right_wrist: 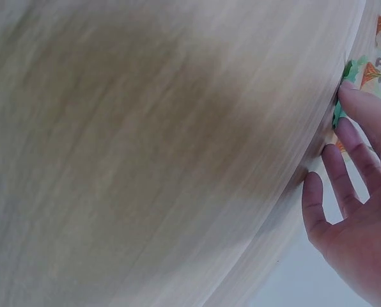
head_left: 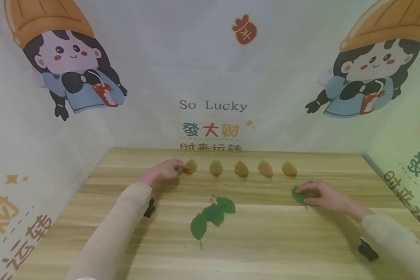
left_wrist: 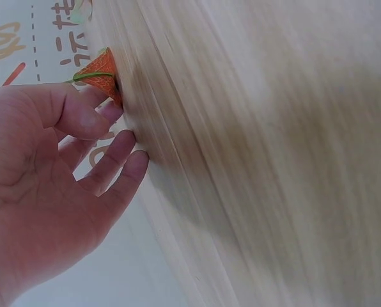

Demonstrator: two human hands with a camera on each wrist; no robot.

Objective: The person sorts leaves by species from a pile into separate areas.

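Several orange Chinese lantern husks with greenish tips stand in a row along the far side of the table. At the leftmost husk my left hand has its thumb and forefinger on the near edge. This husk shows its green stem in the left wrist view, partly behind the fingers. My right hand pinches a green serrated leaf low over the table, right of the row. In the right wrist view, thumb and forefinger of the right hand cover much of that leaf.
Several overlapping green leaves lie mid-table between the arms. Other husks are spaced apart along the row. A printed white cloth hangs behind and beside the wooden table. Dark wrist gear sits under each sleeve.
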